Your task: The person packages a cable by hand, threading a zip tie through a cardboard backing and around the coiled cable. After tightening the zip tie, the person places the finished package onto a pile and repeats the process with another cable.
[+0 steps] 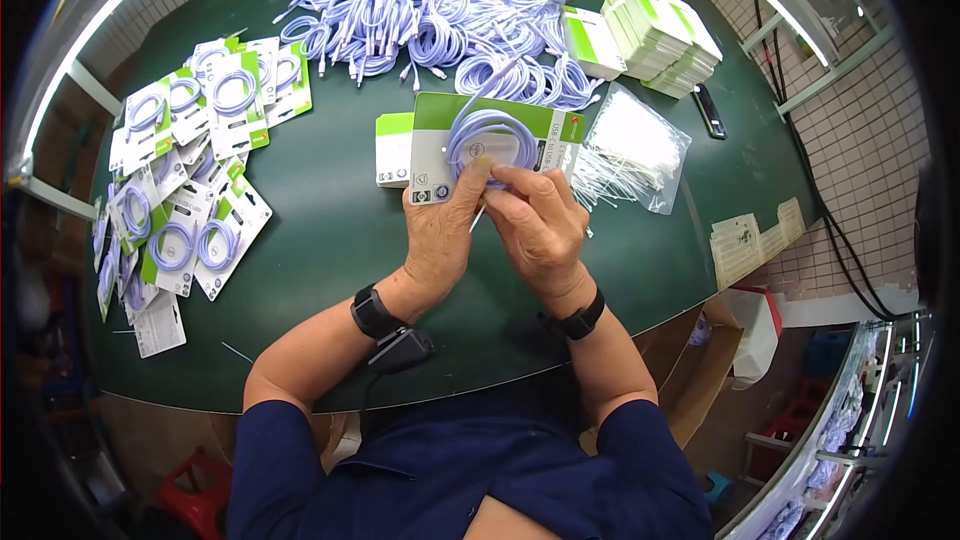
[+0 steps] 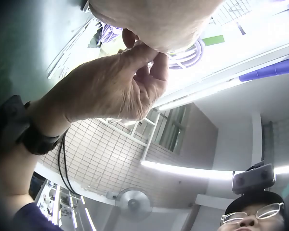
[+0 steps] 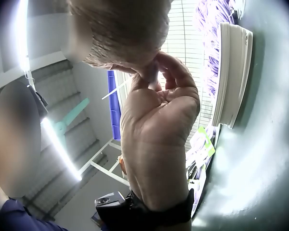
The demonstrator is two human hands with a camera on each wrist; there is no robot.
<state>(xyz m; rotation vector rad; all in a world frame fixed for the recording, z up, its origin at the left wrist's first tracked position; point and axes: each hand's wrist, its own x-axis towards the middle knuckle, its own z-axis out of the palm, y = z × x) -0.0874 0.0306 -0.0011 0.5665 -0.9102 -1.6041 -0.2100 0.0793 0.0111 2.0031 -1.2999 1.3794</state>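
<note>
My left hand (image 1: pixel 443 240) grips a green-and-white packaging card (image 1: pixel 428 162) by its lower edge, thumb over the front. A coiled lilac USB cable (image 1: pixel 456 148) lies against the card's face. At the bottom of the coil, my right hand (image 1: pixel 545 225) pinches a thin white cable tie (image 1: pixel 477 218), whose tail sticks out below the fingers. Both hands' fingertips meet there. In the right wrist view the tie's tail (image 3: pixel 114 90) shows beside the right hand (image 3: pixel 156 120), while the left hand (image 3: pixel 125 33) hides the fingertip work.
Behind the card lies a stack of cards (image 1: pixel 394 152). Loose lilac cables (image 1: pixel 430 10) are heaped at the back, with card stacks (image 1: pixel 650 35) to their right. A bag of cable ties (image 1: pixel 640 145) sits on the right. Cards with cables (image 1: pixel 175 200) pile up on the left of the green table (image 1: pixel 320 200).
</note>
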